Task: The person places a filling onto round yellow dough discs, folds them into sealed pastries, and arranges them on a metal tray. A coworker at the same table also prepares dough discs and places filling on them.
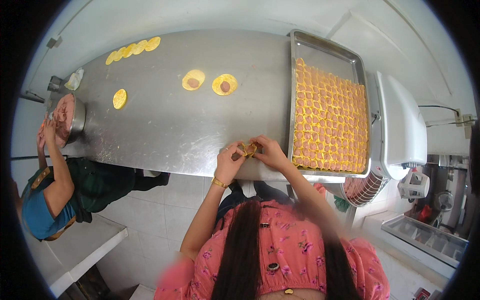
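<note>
Between both hands, over the near edge of the steel table (165,120), I hold a small dumpling (249,149) with a yellow wrapper gathered up at its rim. My left hand (231,157) pinches one side of it, and my right hand (270,151) pinches the other. Beyond my hands lie two flat round yellow wrappers, a left one (194,74) and a right one (230,79), each bearing a lump of pink filling. To my right, a large metal tray (330,42) holds tight rows of open-topped yellow dumplings (330,120) with pink filling showing.
At the left end, a co-worker (52,200) has both hands in a steel bowl (78,120) of pink filling. A single wrapper (120,99) and an overlapping row of wrappers (133,50) lie on the table's left half. A white machine (402,120) stands beyond the tray.
</note>
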Tool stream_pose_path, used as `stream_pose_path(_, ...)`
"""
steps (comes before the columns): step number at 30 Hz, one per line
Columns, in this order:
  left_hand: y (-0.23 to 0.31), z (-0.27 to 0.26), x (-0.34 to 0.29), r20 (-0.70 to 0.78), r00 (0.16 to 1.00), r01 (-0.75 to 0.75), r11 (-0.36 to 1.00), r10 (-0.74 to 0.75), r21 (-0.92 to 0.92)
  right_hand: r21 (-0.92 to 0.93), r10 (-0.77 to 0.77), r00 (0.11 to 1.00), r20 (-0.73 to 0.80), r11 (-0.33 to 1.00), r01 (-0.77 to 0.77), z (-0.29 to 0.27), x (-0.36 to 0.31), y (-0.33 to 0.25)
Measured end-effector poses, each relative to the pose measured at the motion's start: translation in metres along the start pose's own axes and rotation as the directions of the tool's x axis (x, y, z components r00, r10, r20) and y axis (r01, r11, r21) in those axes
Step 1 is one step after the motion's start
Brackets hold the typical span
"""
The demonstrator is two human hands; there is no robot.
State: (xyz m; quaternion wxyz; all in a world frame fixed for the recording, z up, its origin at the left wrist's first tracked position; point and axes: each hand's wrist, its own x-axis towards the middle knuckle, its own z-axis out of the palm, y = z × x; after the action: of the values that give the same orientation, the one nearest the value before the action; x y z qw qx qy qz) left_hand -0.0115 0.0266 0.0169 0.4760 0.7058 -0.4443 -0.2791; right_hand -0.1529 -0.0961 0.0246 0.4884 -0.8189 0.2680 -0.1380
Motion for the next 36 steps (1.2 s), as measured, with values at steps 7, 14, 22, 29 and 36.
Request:
stream_pose_path(7,0.005,0.003,0.004,0.084,0.980,0.184,0.982,-0.180,-0.038,-0.180,-0.081,0.996,0.031,0.980,0.085,-0.003,0.005,-0.004)
stream_pose_path(14,0.010,0.012,0.010,0.145,0.989,-0.023,0.974,-0.010,0.224,-0.254,0.015,0.998,-0.067,0.967,-0.031,-0.005,-0.012,-0.007)
stream_pose_path(22,0.005,0.018,0.023,0.143,0.989,-0.067,0.988,0.046,0.141,-0.190,0.084,0.957,-0.279,0.972,-0.140,0.001,-0.015,0.002)
stream_pose_path(29,0.006,0.020,0.025,0.197,0.975,0.082,0.990,-0.104,0.116,-0.223,-0.007,0.973,-0.232,0.974,-0.046,0.002,-0.009,0.009)
stream_pose_path(36,0.007,0.021,0.026,0.206,0.977,0.044,0.996,-0.060,0.078,-0.210,0.046,0.984,-0.174,0.974,-0.083,0.002,-0.010,0.002)
